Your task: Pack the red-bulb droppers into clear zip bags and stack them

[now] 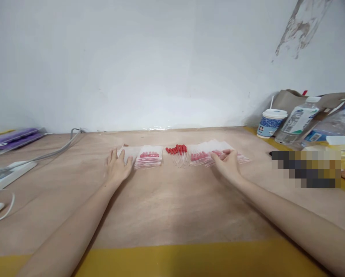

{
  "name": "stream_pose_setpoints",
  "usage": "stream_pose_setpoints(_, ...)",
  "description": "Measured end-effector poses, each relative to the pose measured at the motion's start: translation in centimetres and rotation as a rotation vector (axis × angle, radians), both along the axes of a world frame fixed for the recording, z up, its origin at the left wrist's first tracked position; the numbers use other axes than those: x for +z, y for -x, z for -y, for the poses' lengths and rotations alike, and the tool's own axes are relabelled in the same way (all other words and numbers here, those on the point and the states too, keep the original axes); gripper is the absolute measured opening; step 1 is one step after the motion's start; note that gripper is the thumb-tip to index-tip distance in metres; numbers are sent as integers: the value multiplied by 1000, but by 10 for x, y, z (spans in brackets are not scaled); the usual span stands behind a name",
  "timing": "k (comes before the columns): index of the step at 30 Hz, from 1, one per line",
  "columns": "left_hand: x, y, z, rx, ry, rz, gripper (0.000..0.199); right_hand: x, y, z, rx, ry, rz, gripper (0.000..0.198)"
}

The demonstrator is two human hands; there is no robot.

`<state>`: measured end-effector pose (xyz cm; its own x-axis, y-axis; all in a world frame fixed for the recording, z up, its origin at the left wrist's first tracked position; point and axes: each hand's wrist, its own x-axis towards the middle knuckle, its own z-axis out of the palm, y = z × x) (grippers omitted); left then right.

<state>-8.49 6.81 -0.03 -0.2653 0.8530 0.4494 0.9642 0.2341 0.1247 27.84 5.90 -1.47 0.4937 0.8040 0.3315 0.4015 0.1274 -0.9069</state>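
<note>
My left hand (117, 166) lies spread, its fingertips on flat clear plastic bags (135, 152). Beside it is a neat stack of clear bags (149, 156) with red-bulbed droppers inside. A loose bunch of droppers (178, 149) with red bulbs and thin clear tubes lies in the middle. To the right, more bagged droppers (199, 154) are fanned out in overlapping piles. My right hand (228, 164) is at this fan, thumb and fingers bent around the edge of a bag; part of the bag is hidden behind the hand.
A power strip (14, 173) with a grey cable and purple packages (17, 140) are at the left. A paper cup (270, 123), a plastic bottle (297, 121) and a yellow package (322, 152) stand or lie at the right. The wall (161, 69) closes the back.
</note>
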Motion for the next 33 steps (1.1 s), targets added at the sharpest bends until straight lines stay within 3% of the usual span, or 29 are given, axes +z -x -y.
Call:
stream_pose_setpoints(2,-2,8,-4,47,73,28,53,9,-2,5,-81,-63,289,33)
stream_pose_setpoints(5,-6,15,-8,61,135,46,55,21,12,1,55,-101,588,14)
stream_pose_setpoints(9,-12,19,-10,25,223,53,52,27,46,-20,195,40,801,18)
stream_pose_setpoints(18,-13,18,-9,7,174,58,37,29,91,-58,200,429,800,26)
stream_pose_setpoints(23,-12,21,-8,48,66,138,35,25,91,-61,166,486,741,40)
stream_pose_setpoints(27,2,14,-3,21,-127,172,44,23,89,-61,184,485,715,40)
stream_pose_setpoints(30,18,-5,10,-225,-223,171,46,22,90,-62,190,478,698,33)
stream_pose_setpoints(32,27,-20,24,-670,-170,225,45,22,90,-62,191,472,678,29)
stream_pose_setpoints(33,30,-28,32,-879,-30,229,42,22,90,-63,191,469,664,27)
